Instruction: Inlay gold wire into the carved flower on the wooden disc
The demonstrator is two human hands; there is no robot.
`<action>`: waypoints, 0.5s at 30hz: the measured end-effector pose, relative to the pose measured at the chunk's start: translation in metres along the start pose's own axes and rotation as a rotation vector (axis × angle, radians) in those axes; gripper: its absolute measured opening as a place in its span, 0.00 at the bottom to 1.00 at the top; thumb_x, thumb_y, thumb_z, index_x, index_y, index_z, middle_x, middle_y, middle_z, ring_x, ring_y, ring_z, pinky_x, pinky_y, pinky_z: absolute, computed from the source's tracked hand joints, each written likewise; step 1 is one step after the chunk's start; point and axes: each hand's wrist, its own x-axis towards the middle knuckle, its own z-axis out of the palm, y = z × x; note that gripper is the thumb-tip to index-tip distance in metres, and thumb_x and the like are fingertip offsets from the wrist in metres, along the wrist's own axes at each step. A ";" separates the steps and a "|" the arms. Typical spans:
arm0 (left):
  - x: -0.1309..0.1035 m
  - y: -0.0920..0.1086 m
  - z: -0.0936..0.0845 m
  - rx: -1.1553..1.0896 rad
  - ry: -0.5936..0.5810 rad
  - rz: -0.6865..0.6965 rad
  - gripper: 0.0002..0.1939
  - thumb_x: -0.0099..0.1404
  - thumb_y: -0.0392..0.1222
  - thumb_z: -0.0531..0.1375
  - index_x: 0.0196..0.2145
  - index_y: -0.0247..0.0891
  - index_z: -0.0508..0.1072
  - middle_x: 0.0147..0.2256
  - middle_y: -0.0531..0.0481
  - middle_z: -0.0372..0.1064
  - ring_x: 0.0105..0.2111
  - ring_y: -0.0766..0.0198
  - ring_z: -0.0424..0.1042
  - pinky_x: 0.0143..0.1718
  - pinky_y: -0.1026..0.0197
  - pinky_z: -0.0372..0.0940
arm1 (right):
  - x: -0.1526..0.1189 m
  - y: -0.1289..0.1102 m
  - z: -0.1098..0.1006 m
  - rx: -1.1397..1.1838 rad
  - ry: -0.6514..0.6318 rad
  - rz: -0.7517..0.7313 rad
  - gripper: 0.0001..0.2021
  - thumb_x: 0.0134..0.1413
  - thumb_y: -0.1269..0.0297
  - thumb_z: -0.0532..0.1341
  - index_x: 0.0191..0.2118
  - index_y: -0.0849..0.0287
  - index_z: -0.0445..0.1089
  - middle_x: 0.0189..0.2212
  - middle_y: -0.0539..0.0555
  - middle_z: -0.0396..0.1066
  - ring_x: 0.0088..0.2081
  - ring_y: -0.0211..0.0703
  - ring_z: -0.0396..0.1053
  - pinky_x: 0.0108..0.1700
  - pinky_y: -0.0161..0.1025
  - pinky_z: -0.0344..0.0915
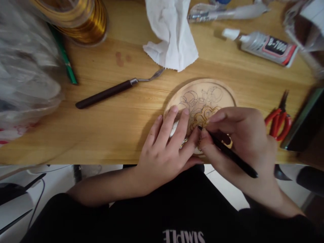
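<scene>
A round wooden plate [174,98] with a raised rim lies near the table's front edge, bearing a line drawing of flowers. Gold wire [206,113] forms curved petal outlines on its middle. My left hand [168,148] rests on the plate's left part with fingers spread, the index fingertip close to the wire. Between the thumb and fingers of my right hand [235,135] is a slim black pen-shaped tool [233,155]; its tip points at the wirework beside my left index finger. Something white shows between my left fingers. My hands hide the plate's lower part.
Left of the plate lies a dark-handled palette knife [108,93], its blade near a crumpled tissue [173,33]. A glue tube [269,47] and red-handled pliers [278,123] are on the right. A gold wire spool [88,23] and plastic bag [25,67] occupy the left.
</scene>
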 end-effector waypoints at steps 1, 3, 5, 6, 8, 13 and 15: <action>0.000 0.000 0.000 0.002 -0.001 0.001 0.30 0.70 0.63 0.53 0.57 0.36 0.71 0.60 0.34 0.66 0.61 0.38 0.65 0.57 0.44 0.64 | 0.000 0.000 0.000 0.032 -0.015 0.006 0.17 0.56 0.70 0.63 0.49 0.49 0.62 0.29 0.44 0.74 0.24 0.38 0.71 0.27 0.36 0.70; 0.000 0.000 0.000 0.006 -0.003 0.001 0.30 0.70 0.63 0.53 0.57 0.36 0.71 0.61 0.34 0.66 0.62 0.38 0.65 0.57 0.44 0.64 | 0.001 0.000 0.000 0.073 -0.030 0.000 0.19 0.56 0.71 0.63 0.51 0.49 0.61 0.30 0.44 0.74 0.24 0.37 0.71 0.27 0.35 0.70; -0.001 0.000 0.000 0.007 -0.003 0.001 0.30 0.70 0.63 0.54 0.57 0.37 0.71 0.61 0.35 0.66 0.62 0.39 0.64 0.57 0.44 0.64 | 0.001 0.001 0.000 0.084 -0.041 -0.021 0.20 0.55 0.72 0.63 0.51 0.49 0.61 0.30 0.44 0.74 0.24 0.36 0.70 0.27 0.34 0.71; -0.001 0.000 0.000 0.007 -0.002 0.000 0.30 0.69 0.63 0.54 0.57 0.36 0.71 0.61 0.34 0.66 0.62 0.39 0.64 0.57 0.44 0.64 | 0.001 0.002 0.000 0.086 -0.040 -0.027 0.20 0.55 0.73 0.64 0.51 0.49 0.61 0.30 0.43 0.74 0.24 0.35 0.70 0.27 0.33 0.71; -0.001 0.000 0.001 0.003 0.000 0.002 0.31 0.69 0.63 0.55 0.57 0.36 0.71 0.61 0.34 0.66 0.62 0.38 0.64 0.57 0.44 0.64 | 0.000 0.005 0.000 0.103 -0.026 -0.025 0.21 0.53 0.73 0.65 0.50 0.50 0.62 0.30 0.44 0.73 0.23 0.34 0.70 0.26 0.32 0.70; 0.000 -0.001 0.000 -0.007 0.008 0.016 0.33 0.68 0.65 0.55 0.57 0.35 0.71 0.60 0.31 0.66 0.61 0.36 0.65 0.56 0.42 0.64 | -0.003 0.016 -0.006 0.211 0.065 0.045 0.26 0.46 0.74 0.70 0.50 0.50 0.65 0.33 0.46 0.74 0.31 0.39 0.74 0.29 0.35 0.70; 0.001 -0.002 0.000 -0.006 -0.005 0.023 0.34 0.68 0.65 0.54 0.58 0.35 0.70 0.60 0.31 0.66 0.61 0.35 0.65 0.56 0.41 0.64 | 0.000 0.023 -0.013 0.236 0.064 -0.003 0.24 0.46 0.75 0.70 0.49 0.51 0.68 0.35 0.47 0.75 0.34 0.39 0.75 0.33 0.34 0.72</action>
